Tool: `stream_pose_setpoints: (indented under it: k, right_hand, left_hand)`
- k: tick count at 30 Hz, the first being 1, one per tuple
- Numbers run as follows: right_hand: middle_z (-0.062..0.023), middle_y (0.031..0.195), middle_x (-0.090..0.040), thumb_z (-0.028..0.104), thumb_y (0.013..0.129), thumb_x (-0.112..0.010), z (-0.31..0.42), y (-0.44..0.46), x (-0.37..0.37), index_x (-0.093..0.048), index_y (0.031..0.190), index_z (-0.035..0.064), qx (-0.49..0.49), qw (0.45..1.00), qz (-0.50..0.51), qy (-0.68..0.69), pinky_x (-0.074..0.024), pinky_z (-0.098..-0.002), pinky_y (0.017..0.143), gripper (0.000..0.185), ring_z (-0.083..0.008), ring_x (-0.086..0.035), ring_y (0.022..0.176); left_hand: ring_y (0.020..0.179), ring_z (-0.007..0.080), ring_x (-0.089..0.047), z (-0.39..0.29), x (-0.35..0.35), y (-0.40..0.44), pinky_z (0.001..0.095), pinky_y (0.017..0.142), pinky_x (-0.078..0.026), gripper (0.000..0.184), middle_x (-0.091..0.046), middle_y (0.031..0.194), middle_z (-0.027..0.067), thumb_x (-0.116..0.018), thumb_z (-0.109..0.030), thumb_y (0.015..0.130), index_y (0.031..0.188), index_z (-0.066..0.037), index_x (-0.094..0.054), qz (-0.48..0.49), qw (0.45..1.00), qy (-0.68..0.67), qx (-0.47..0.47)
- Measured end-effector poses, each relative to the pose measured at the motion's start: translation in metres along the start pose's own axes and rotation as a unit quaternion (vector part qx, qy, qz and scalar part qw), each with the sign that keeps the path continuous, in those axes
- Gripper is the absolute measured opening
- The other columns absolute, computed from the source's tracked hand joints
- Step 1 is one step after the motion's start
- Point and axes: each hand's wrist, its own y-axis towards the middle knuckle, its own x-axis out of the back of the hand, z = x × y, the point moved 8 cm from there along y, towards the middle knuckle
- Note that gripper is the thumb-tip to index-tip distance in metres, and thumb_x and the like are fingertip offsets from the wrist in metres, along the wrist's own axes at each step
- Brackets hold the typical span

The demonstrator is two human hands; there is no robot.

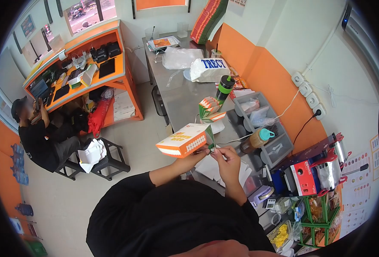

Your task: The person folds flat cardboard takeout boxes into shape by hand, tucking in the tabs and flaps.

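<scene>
An orange and white printed carton (183, 140) with a green inner flap is held up over the near end of the steel table. My left hand (190, 160) is closed on the carton's underside near its open right end. At the flap's lower edge, my right hand (227, 157) pinches with thumb and fingers; what lies between them is too small to make out. Just beyond the carton stands a stack of folded orange, white and green cartons (210, 109). White paper sheets (208, 169) lie beneath my hands.
A grey divided tray (262, 128), an amber bottle with a turquoise lid (258, 139) and a black-green tumbler (225, 89) stand to the right. A red and blue machine (303, 177) is at the lower right. A seated person (39, 137) is at the left, beside black stools (108, 158).
</scene>
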Motion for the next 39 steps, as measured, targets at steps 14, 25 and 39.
stream_pose_setpoints:
  k: [14, 25, 39]
  right_hand:
    - [-0.006, 0.087, -0.058, 0.006, 0.091, -0.067, 0.006, -0.005, -0.004, -0.07, 0.093, -0.0042, -0.023, 0.998, -0.062, 0.016, -0.0541, -0.0225, 0.066, 0.011, -0.0123, -0.061, 0.079]
    - [-0.005, 0.084, -0.058, 0.006, 0.09, -0.069, 0.007, -0.004, -0.003, -0.071, 0.091, -0.0037, -0.032, 0.997, -0.06, 0.029, -0.05, -0.0224, 0.063, 0.01, -0.0118, -0.06, 0.077]
    - [-0.004, 0.087, -0.057, 0.003, 0.089, -0.069, 0.016, -0.004, -0.004, -0.072, 0.096, -0.0034, -0.021, 0.999, -0.04, -0.012, -0.0536, -0.0227, 0.063, 0.01, -0.0098, -0.059, 0.08]
  left_hand:
    - [0.09, 0.0092, -0.056, 0.01, 0.001, 0.0, 0.0258, 0.08, -0.044, 0.007, -0.061, 0.096, 0.001, -0.063, -0.012, 0.096, 0.098, -0.006, -0.062, -0.002, 0.998, -0.06, 0.006]
    - [0.093, 0.0104, -0.056, 0.014, 0.001, 0.0, 0.0273, 0.085, -0.045, 0.006, -0.06, 0.1, 0.0012, -0.064, -0.011, 0.095, 0.098, -0.006, -0.062, -0.01, 0.998, -0.066, 0.002]
    - [0.097, 0.0126, -0.056, 0.005, -0.006, 0.002, 0.0306, 0.089, -0.046, 0.005, -0.057, 0.105, 0.0037, -0.065, -0.005, 0.093, 0.095, -0.004, -0.061, 0.024, 0.998, -0.05, -0.035]
